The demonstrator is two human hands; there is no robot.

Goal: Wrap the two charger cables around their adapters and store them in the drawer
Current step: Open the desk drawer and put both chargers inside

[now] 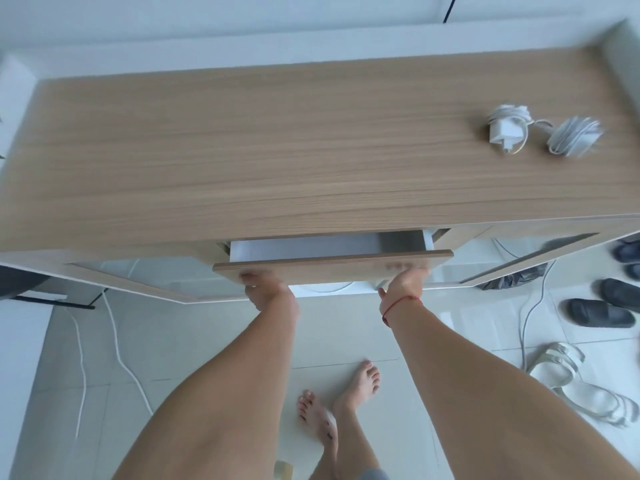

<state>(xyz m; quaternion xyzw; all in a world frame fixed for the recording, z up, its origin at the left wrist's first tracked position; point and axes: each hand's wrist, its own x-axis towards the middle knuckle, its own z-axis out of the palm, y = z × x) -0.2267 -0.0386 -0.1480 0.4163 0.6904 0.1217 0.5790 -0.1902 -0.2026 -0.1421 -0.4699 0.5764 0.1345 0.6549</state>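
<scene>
- Now left hand [266, 293] and right hand [403, 284] both grasp the drawer [329, 267] by its front edge; it is partly out.
- First charger [506, 130] and second charger [573, 136] lie wrapped on the worktop [277, 150], right end.
- Pull evenly; avoid racking.

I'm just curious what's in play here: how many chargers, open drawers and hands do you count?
Chargers on the tabletop: 2 (left charger, right charger)
Open drawer: 1
Hands gripping the drawer: 2 (left hand, right hand)
Total: 5
</scene>
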